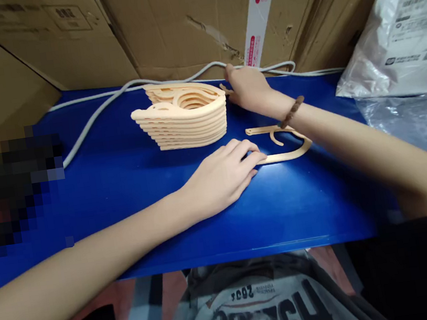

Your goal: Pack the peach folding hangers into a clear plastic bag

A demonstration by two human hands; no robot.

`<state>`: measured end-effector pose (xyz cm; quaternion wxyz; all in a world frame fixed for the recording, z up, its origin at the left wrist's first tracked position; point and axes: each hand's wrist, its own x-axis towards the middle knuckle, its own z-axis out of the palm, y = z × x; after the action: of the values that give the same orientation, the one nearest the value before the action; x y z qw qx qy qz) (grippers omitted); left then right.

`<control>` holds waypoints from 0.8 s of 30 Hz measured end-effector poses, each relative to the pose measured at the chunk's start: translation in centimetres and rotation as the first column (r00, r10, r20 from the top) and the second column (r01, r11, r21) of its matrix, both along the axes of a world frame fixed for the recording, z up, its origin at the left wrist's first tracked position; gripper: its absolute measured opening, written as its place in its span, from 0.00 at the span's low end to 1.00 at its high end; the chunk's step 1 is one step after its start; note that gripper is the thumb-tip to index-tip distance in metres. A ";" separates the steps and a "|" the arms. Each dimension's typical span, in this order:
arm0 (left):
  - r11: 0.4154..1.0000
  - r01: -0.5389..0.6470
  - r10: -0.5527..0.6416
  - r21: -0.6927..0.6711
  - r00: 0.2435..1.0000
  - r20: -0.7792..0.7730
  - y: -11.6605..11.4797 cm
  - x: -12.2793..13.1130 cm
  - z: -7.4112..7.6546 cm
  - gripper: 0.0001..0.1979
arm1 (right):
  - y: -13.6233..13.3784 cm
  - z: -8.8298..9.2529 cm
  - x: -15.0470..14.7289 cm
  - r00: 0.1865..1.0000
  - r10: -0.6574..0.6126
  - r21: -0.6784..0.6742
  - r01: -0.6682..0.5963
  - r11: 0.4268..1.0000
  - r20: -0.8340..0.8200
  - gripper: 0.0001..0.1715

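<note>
1. Left hand [225, 174]: touching end of loose hanger [288, 156] to its right, pinch unclear.
2. Hanger likely light, stiff, slick; take bar.
3. Right hand [249, 89]: curled beside hanger stack [190, 134], grip unclear.

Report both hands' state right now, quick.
Left hand: fingers at the end of the loose beige piece; grip cannot be told.
Right hand: beside the beige stack; grip cannot be told.

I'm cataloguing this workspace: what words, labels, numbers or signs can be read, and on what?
Grey shirt: large letters and digits, too distorted to read surely.
White tape: red print, too blurred.
Plastic bag: black print, too small.
Left cardboard box: dark print, too blurred.
</note>
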<state>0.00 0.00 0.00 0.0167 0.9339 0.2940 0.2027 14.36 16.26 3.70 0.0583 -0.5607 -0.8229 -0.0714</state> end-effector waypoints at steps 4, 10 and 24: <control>1.000 -0.003 0.003 -0.026 1.000 -0.012 0.0 -0.1 0.0 0.16 | -0.9 1.3 1.9 0.996 0.018 -0.085 -0.011 0.996 0.091 0.27; 0.999 -0.003 0.001 -0.053 1.000 -0.028 0.0 -0.1 -0.1 0.17 | -3.1 1.5 6.6 0.989 0.078 -0.087 -0.067 0.994 0.126 0.21; 0.998 0.057 -0.056 -0.028 0.998 0.027 0.2 0.1 -0.3 0.16 | -6.3 0.1 11.8 0.999 0.053 0.001 -0.053 0.999 0.004 0.21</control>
<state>0.10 0.16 -0.32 0.0399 0.9388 0.2702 0.2099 26.13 9.97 3.76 0.0587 -0.5385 -0.8375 -0.0716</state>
